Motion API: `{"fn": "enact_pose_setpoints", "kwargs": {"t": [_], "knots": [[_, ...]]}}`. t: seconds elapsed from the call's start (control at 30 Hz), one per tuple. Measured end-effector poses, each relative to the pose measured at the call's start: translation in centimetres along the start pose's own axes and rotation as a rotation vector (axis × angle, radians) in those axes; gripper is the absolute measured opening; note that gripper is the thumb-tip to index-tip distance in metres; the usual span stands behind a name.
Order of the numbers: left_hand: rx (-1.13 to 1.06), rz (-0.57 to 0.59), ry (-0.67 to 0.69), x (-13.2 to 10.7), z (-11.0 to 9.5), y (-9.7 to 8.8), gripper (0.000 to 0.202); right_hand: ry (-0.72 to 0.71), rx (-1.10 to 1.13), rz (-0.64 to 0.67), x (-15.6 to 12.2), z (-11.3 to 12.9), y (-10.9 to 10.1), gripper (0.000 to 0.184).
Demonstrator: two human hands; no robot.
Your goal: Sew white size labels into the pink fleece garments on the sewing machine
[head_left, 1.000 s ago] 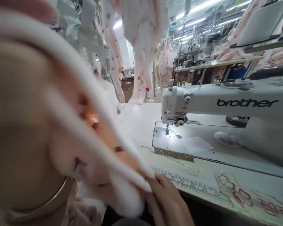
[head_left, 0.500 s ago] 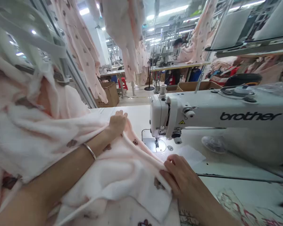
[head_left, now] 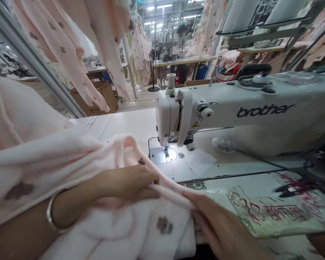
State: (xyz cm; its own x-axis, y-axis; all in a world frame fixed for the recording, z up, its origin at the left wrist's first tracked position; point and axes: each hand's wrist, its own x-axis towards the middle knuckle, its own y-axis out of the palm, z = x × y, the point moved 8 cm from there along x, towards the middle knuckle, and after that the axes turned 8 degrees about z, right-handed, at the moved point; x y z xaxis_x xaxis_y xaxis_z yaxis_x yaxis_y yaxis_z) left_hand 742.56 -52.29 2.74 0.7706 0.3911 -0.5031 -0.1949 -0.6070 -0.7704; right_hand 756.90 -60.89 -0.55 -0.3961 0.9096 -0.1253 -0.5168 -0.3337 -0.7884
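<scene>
A pale pink, fleecy garment (head_left: 168,207) with small brown printed motifs drapes over the front of the sewing table. My left hand (head_left: 137,182), a silver bangle on its wrist, is closed on the garment's folded edge. Close by on the right, my right hand (head_left: 219,224) pinches the same edge near its corner; motion blurs its fingers somewhat. Between the hands the edge runs as a short, rolled strip. Beyond them stands a white sewing machine (head_left: 195,108), its lit presser foot (head_left: 166,152) over the needle plate. The cloth lies in front of the foot, apart from it.
A white scrap (head_left: 202,161) lies right of the needle plate. Printed sheeting (head_left: 271,209) covers the table's front right. Pink garments (head_left: 105,43) hang at the upper left above a cardboard box (head_left: 97,95). Thread cones (head_left: 239,16) stand behind the machine. A person sits at a far table.
My left hand has come back along the garment's edge, from its far part to close beside my right hand. The machine appears further left and higher as my view shifts.
</scene>
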Motion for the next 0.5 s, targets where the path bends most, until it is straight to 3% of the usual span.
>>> {"fn": "enact_pose_setpoints", "kwargs": {"t": [0.1,0.23,0.37,0.5], "knots": [[-0.065,-0.015,-0.023,1.6,1.3,0.1,0.026,0.181,0.048,-0.008,0.6,-2.3,-0.9,0.016],[-0.088,0.077,0.031,1.3,0.8,-0.3,0.030,0.120,0.063,-0.050,1.3,-1.0,-2.6,0.011],[0.015,0.066,-0.102,1.4,1.8,-0.4,0.030,0.145,0.042,-0.059,3.2,-1.3,-3.2,0.012],[0.162,-0.105,-0.268,2.2,0.9,-0.7,0.023,0.154,0.058,0.014,5.3,-2.4,-3.1,0.012]]}}
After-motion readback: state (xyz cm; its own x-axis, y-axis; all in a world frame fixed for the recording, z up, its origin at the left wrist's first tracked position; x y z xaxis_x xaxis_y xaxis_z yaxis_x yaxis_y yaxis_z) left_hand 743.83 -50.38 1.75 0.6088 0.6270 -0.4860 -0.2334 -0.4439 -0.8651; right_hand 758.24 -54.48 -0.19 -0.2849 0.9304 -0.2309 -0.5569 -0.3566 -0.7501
